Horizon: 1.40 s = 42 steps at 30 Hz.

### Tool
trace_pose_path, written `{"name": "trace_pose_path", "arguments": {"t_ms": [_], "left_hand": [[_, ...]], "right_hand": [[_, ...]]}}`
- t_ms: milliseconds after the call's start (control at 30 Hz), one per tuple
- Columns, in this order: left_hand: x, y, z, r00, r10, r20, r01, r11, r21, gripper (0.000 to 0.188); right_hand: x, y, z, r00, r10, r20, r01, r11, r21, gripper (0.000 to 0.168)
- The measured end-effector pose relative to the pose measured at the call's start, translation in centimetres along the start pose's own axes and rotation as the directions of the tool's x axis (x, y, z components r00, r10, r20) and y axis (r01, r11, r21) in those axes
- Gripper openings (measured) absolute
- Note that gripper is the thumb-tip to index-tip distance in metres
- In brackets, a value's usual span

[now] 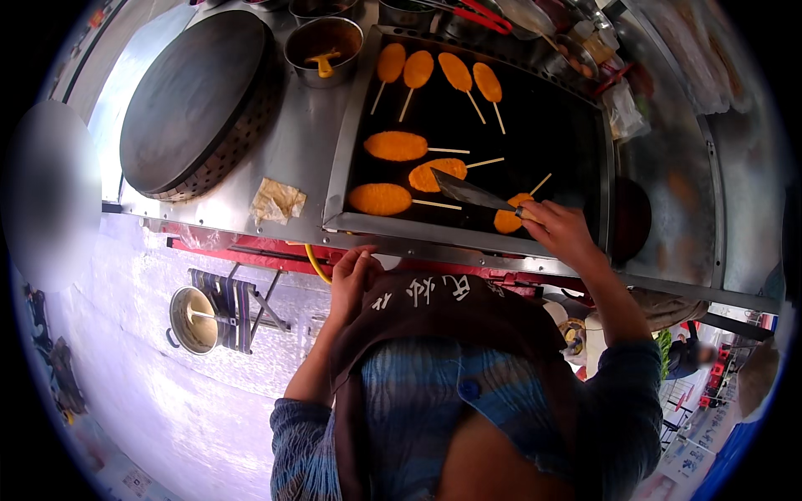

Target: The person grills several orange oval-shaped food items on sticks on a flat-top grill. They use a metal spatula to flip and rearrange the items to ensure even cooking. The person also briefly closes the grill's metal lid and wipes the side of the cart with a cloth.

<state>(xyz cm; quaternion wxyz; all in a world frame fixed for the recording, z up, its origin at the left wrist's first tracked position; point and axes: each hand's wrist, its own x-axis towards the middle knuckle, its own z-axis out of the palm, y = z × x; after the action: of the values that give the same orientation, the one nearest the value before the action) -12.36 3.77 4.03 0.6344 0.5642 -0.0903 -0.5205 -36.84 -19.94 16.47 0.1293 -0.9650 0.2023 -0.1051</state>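
My right hand (559, 230) grips the wooden handle of a metal spatula (471, 192). The blade points left, and its tip overlaps an orange oval patty on a stick (429, 176). Under the handle end, another orange patty (509, 220) is partly hidden. Several more such patties lie on the dark griddle (551, 134), including one at the front left (380, 199) and one just behind it (395, 145); a row runs along the back. My left hand (356, 272) hovers by the counter's front edge, fingers loosely curled, with nothing visible in them.
Left of the griddle stand a round crepe plate (194, 100), a metal pot of sauce with a yellow-handled brush (324, 61) and a crumpled cloth (278, 201). Red-handled tongs (479, 15) lie at the back. Below left, a pot of batter (195, 319) rests on a folding stool (233, 307).
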Motion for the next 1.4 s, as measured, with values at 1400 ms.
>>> {"name": "trace_pose_path", "arguments": {"t_ms": [1400], "left_hand": [[9.6,5.3,-9.4,0.375,0.924,0.071,-0.160,-0.011,0.987,0.010]], "right_hand": [[5.3,6.9,4.8,0.741,0.644,0.191,-0.548,0.415,0.727,0.024]]}}
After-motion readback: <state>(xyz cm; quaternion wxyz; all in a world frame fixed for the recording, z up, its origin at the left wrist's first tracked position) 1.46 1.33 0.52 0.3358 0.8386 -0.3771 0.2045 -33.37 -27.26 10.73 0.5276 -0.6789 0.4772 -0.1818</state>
